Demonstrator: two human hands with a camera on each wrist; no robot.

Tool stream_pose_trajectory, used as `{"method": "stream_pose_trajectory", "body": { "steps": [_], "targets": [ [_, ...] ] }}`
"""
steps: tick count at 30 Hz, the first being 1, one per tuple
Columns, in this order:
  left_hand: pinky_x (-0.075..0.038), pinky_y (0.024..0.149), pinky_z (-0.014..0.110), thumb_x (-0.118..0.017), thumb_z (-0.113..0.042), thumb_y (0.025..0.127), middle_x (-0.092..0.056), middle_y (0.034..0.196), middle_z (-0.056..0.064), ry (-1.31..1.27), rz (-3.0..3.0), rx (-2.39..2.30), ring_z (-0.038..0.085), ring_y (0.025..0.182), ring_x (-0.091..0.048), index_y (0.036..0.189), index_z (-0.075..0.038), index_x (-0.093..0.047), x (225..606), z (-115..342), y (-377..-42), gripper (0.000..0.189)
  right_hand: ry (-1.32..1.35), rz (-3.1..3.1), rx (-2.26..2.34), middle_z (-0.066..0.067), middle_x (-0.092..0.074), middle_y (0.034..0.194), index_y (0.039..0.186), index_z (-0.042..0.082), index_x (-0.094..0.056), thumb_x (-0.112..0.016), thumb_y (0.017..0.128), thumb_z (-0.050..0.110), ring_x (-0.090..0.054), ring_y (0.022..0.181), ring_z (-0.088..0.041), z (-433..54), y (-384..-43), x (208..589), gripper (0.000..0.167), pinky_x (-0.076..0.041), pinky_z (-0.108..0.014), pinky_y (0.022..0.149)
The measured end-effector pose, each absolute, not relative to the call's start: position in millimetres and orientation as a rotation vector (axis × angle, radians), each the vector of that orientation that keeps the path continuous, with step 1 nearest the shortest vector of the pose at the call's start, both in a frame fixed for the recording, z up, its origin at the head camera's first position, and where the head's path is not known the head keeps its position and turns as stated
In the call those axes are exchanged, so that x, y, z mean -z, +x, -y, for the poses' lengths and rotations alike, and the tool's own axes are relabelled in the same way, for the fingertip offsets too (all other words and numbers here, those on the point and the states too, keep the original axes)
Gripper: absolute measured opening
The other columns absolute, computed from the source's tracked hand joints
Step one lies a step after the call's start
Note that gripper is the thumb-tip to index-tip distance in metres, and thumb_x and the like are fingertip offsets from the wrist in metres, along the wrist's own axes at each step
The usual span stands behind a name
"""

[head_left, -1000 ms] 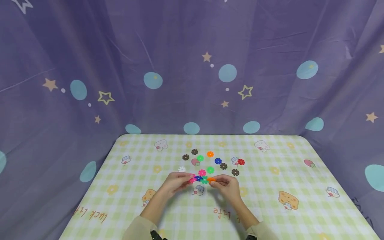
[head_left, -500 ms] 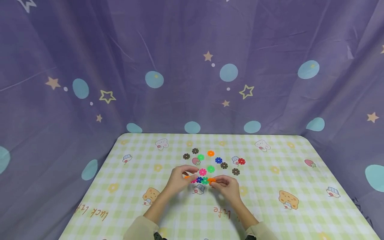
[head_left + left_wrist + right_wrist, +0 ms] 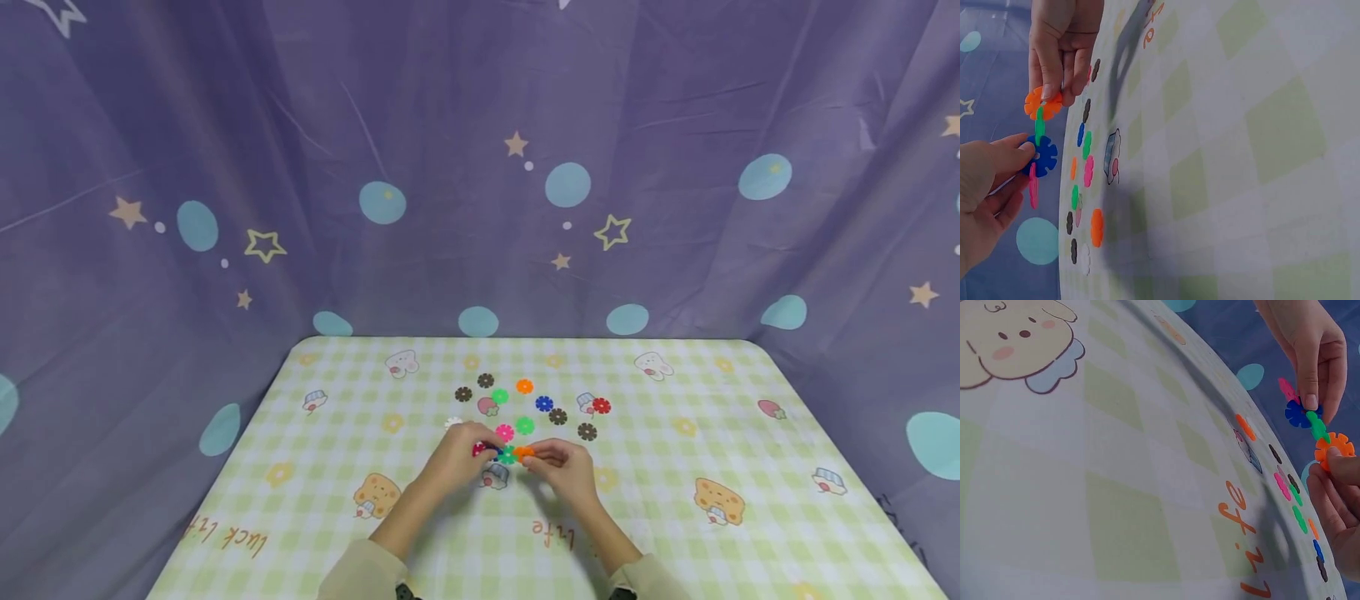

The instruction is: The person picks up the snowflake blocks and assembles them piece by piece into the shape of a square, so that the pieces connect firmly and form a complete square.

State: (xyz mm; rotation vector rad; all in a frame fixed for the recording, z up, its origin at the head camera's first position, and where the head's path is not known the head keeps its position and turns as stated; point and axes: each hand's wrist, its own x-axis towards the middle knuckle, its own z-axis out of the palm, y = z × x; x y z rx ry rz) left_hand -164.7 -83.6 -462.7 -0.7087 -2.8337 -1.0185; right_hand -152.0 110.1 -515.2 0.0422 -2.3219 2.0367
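Four-piece colours join in a short chain of notched plastic snowflake discs, held up above the table between both hands. My left hand point(image 3: 459, 454) pinches the blue disc point(image 3: 1049, 157) between thumb and fingers. Beside those fingers the pink disc point(image 3: 1034, 190) forms the chain's left end. A green disc point(image 3: 507, 455) links the blue one to the orange disc point(image 3: 1342, 445) at the right end. My right hand point(image 3: 568, 471) grips that orange disc by its outer edge. In the head view my left fingers cover most of the blue disc.
Loose discs lie flat beyond the hands: brown point(image 3: 587, 432), red point(image 3: 602, 406), blue point(image 3: 543, 403), orange point(image 3: 524, 387), green point(image 3: 525, 425), pink point(image 3: 505, 432) and white point(image 3: 453, 423). Another orange disc point(image 3: 1097, 228) lies near my left hand. A checked cloth point(image 3: 750, 442) covers the table; a purple curtain point(image 3: 450, 108) hangs behind.
My left hand has let go of the pink end disc, spread its fingers, then moved slightly right and pinched the blue disc. My right hand has kept hold of the orange disc.
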Motion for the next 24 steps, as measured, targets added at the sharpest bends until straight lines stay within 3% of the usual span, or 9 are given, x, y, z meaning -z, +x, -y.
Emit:
{"method": "stream_pose_trajectory", "body": {
  "steps": [12,18,24],
  "targets": [
    [-0.053,0.083,0.032,-0.074,-0.006,0.077,-0.075,0.086,-0.002,-0.727,2.732,0.87,0.013,0.083,-0.066,0.085,-0.015,-0.076,468,89,-164,0.012,0.133,2.347,-2.041,-0.022,-0.073,0.09,0.092,-0.003,-0.072,-0.079,0.073,0.001,-0.071,0.072,-0.012,-107,-155,516,0.02,-0.059,-0.018,0.069],
    [-0.052,0.086,0.034,-0.075,-0.006,0.077,-0.075,0.086,-0.004,-0.605,2.739,0.922,0.012,0.084,-0.066,0.085,-0.017,-0.076,470,103,-163,0.014,0.147,2.459,-1.952,-0.017,-0.074,0.098,0.101,0.002,-0.071,-0.08,0.073,0.005,-0.071,0.077,-0.013,-118,-167,515,0.029,-0.058,-0.018,0.071],
    [-0.051,0.084,0.034,-0.075,-0.006,0.076,-0.075,0.085,-0.004,-0.521,2.763,0.899,0.012,0.084,-0.064,0.083,-0.018,-0.076,474,115,-162,0.014,0.22,2.542,-1.665,-0.01,-0.074,0.097,0.101,0.006,-0.072,-0.079,0.075,0.005,-0.071,0.083,-0.017,-132,-184,514,0.027,-0.058,-0.021,0.074]
  ]
}}
